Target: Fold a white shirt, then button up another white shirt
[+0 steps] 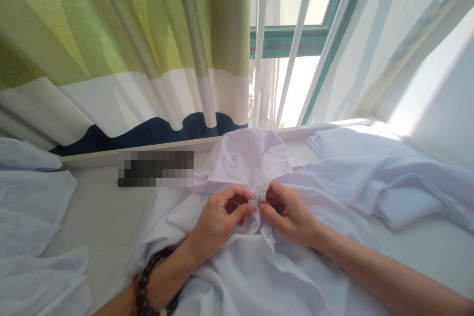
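Note:
A white collared shirt lies spread on the pale surface in front of me, its collar pointing away. My left hand pinches one edge of the front opening just below the collar. From the other side, my right hand grips the facing edge between thumb and fingers. The fingertips of both hands nearly meet at the placket, which runs down toward me. Whatever small fastening lies between the fingertips is too hidden to make out. A dark beaded bracelet circles my left wrist.
More white cloth lies at the left, and folded white garments rest at the right. A blurred-out dark object sits near the back ledge. Behind hang a green-and-white curtain and a barred window.

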Available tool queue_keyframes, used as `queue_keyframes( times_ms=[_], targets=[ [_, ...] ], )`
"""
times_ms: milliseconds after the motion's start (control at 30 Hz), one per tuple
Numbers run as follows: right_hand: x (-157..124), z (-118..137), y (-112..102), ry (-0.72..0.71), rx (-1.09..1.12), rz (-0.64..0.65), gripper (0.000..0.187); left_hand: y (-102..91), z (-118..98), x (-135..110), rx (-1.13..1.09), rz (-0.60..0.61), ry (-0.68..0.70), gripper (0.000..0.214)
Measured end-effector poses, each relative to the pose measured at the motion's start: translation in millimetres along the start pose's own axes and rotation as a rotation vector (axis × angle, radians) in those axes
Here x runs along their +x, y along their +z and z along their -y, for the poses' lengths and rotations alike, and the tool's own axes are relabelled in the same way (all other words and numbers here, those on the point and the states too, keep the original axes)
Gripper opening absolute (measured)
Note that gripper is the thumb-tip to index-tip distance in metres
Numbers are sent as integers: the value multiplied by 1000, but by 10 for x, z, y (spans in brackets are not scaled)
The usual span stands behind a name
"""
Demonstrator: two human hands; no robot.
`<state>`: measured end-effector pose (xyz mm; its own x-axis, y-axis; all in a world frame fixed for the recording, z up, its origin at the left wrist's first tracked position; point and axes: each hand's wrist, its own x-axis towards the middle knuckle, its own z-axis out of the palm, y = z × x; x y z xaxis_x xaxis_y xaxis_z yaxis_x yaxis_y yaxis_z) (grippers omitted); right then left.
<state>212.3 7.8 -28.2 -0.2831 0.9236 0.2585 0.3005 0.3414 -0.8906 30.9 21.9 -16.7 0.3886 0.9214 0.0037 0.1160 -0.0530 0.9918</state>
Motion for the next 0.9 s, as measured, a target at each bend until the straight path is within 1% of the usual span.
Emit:
queue_keyframes(
  times_ms=[133,267,500,733,900],
  targets=[
    [7,30,-21,-64,-45,19,16,3,7,1,2,-18,-5,15],
    [9,53,-22,-66,-70,19,16,4,9,-9,24,-22,6,14],
    [10,37,-16,-108,-102,-14,17,32,-3,-15,199,-113,92,8],
    [26,15,5,-31,-191,-14,20,29,6,-27,169,-102,113,8],
    [21,16,6,-50,-221,-27,20,24,-10,-26,194,-129,205,7]
  ],
)
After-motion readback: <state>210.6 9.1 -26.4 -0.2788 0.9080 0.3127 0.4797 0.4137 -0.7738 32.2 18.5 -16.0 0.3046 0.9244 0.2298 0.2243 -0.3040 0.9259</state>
